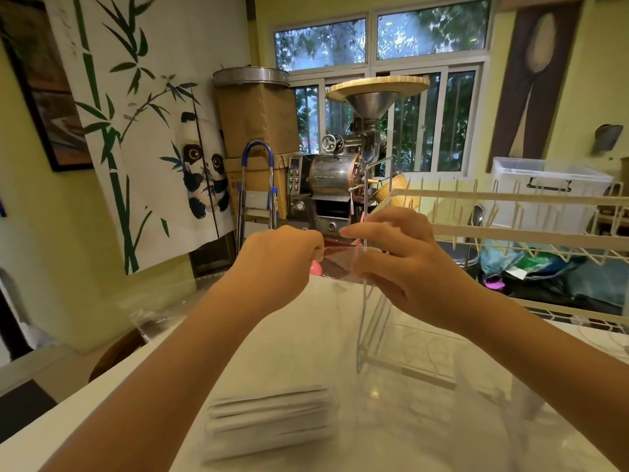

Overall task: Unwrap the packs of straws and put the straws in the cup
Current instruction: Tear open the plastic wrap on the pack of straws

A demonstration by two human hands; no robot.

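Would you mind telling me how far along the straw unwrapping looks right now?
Nothing looks finished: no cup with straws shows. In hand: the left hand and right hand hold a clear wrapper raised between them, apparently pulling it open, with something pink inside. Left: a stack of white wrapped packs lies untouched on the white counter.

Desk (306, 335) in foreground. Stack of wrapped straw packs (269, 420) lies on desk near front, left of centre. Clear stand (377, 335) on desk behind and right of stack. Left hand (282, 264) and right hand (394, 257) raised above desk's far part, side by side, a clear wrapper (340, 260) between them. Dish rack (510, 226) right of right hand, past desk edge. Roasting machine (343, 172) behind hands, ladder (257, 189) to its left, panda hanging (153, 131) on left wall. Storage bin (544, 189) behind rack.
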